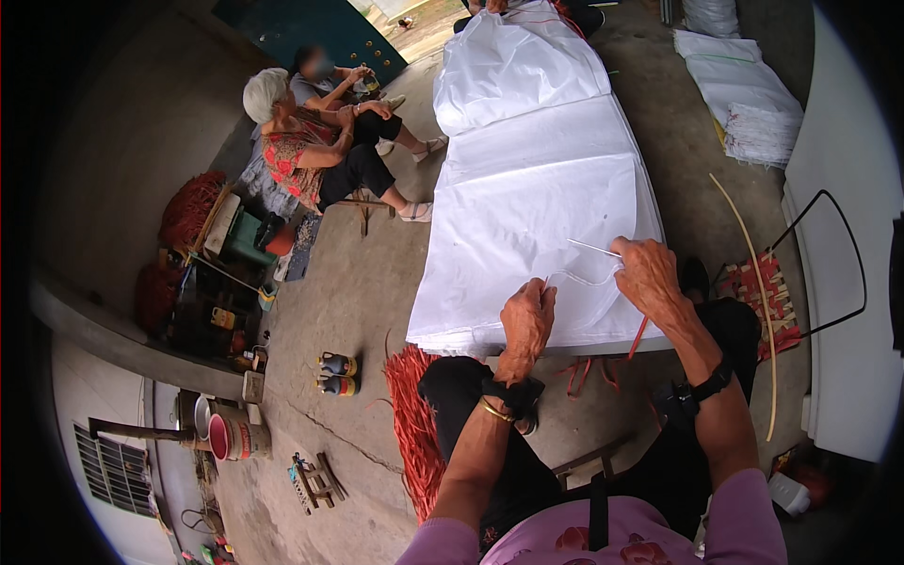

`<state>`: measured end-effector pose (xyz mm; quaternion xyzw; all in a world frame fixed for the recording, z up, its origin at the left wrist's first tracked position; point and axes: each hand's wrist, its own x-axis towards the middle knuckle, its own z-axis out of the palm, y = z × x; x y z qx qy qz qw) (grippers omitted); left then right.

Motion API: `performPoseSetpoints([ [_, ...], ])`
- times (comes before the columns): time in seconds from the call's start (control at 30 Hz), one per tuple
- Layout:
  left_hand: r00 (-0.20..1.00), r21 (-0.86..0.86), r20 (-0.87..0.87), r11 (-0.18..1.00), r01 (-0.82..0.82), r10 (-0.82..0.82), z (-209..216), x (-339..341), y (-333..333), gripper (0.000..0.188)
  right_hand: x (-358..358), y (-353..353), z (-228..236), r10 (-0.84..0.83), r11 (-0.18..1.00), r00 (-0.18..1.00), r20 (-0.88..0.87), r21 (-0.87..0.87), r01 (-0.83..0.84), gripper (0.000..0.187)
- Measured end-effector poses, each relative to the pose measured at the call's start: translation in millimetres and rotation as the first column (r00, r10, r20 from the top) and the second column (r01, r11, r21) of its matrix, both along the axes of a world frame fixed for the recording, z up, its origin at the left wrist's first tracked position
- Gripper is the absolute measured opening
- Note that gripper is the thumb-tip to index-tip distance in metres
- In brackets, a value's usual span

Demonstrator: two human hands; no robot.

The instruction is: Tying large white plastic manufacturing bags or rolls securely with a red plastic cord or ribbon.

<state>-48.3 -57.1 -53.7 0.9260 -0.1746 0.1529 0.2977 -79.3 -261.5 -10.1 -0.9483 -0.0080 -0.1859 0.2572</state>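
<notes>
The workpiece, a stack of thin white plastic sheeting (523, 212), lies lengthwise in front of the seated operator. Its surface is smooth and slightly glossy, crossed by fold creases; the far section is bunched into a rounded mound. Sheet edges are layered at the near left corner.

The right hand (648, 273) has its fingers clamped on a slim metal needle (591, 247), tip directed left above the sheeting. The left hand (529, 320) has thumb and fingertips together at the near part of the stack. A thin white line curves between both hands; whether it is thread or a sheet edge cannot be told.

Labels: two dark bottles (337, 375) on the floor carry yellow-and-red bands, with lettering too small to read.

Edges: the near edge of the stack runs just before the operator's knees. A bundle of red strips (416, 414) sits beside the near left corner. Concrete floor (348, 282) extends along the left side; a white panel (847, 217) stands well apart at right.
</notes>
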Motion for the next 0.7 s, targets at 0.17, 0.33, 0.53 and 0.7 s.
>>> performPoseSetpoints([
  [0.17,1.0,-0.001,0.006,1.0,0.007,-0.007,-0.9,0.4,-1.0,0.021,-0.1,-1.1,-1.7,0.0,1.0,1.0,0.008,-0.006,0.0,0.016],
  [0.33,1.0,0.003,0.013,1.0,0.009,-0.009,-3.4,1.0,-0.1,0.021,-0.4,-0.1,-0.3,0.006,1.0,1.0,0.005,-0.003,-0.006,0.016],
  [0.53,1.0,0.005,0.008,1.0,0.011,-0.012,-3.5,1.0,0.1,0.021,0.5,-0.5,-2.7,0.013,1.0,1.0,-0.001,-0.007,-0.013,0.016],
  [0.7,1.0,0.003,-0.005,1.0,0.009,-0.009,-2.0,-0.1,-1.0,0.022,-0.2,-0.4,-0.9,0.008,1.0,1.0,0.009,0.0,-0.008,0.015],
])
